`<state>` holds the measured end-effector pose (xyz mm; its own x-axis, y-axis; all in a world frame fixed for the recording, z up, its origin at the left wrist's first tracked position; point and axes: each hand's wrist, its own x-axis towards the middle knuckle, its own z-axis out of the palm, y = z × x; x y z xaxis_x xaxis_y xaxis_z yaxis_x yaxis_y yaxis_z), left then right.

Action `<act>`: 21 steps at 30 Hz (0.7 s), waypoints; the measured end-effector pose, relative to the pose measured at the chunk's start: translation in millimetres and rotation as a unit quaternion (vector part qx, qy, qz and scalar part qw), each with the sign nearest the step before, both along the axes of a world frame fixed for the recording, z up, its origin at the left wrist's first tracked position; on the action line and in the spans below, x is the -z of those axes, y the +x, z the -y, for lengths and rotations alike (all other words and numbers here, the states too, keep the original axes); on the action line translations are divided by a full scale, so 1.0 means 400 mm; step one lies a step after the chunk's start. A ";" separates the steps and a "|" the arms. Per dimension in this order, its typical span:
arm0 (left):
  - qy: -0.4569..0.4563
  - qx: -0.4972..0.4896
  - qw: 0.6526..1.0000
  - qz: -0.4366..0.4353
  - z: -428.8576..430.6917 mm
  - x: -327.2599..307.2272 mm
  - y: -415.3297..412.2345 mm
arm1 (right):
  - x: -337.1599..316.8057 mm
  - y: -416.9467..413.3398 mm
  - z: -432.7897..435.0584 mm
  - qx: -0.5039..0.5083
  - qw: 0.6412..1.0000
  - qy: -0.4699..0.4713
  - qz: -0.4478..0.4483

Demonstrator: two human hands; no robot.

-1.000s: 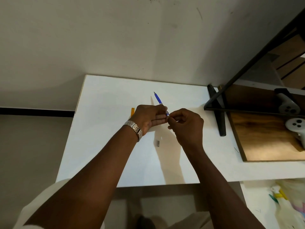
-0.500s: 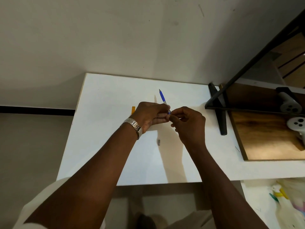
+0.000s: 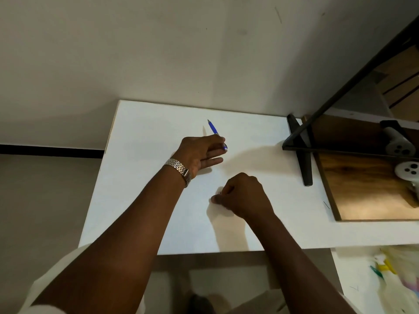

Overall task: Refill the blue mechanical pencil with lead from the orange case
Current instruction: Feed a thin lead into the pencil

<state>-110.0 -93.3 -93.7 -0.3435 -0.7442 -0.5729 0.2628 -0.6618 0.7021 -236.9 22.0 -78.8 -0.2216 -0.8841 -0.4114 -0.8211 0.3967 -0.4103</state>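
On the white table [image 3: 140, 200], left hand [image 3: 199, 152] grips the blue pencil [image 3: 213, 128].

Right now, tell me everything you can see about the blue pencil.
The blue mechanical pencil is slim, with a glossy, plastic-looking blue barrel and a dark pointed tip aimed away from the person, toward the wall. It is tilted, tip up and to the left, held above the white table. The left hand grips its lower part, hiding most of the barrel; a short blue end shows past the fingers. The right hand is apart from it.
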 end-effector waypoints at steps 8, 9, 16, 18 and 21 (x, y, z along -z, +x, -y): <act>0.005 0.007 1.000 0.004 -0.001 0.000 -0.004 | 0.014 0.021 0.015 0.043 0.999 0.029 -0.013; 0.006 0.007 1.000 0.005 -0.001 -0.001 -0.005 | 0.015 0.023 0.014 0.047 0.998 0.026 -0.022; -0.004 0.000 1.000 0.013 -0.004 -0.005 -0.007 | -0.022 -0.012 0.030 0.128 0.980 -0.119 0.092; -0.007 0.000 1.000 0.018 -0.006 -0.004 -0.010 | -0.035 -0.023 0.035 0.164 0.958 -0.169 0.164; -0.010 0.004 1.000 0.018 -0.008 -0.002 -0.015 | -0.042 -0.029 0.035 0.176 0.937 -0.220 0.205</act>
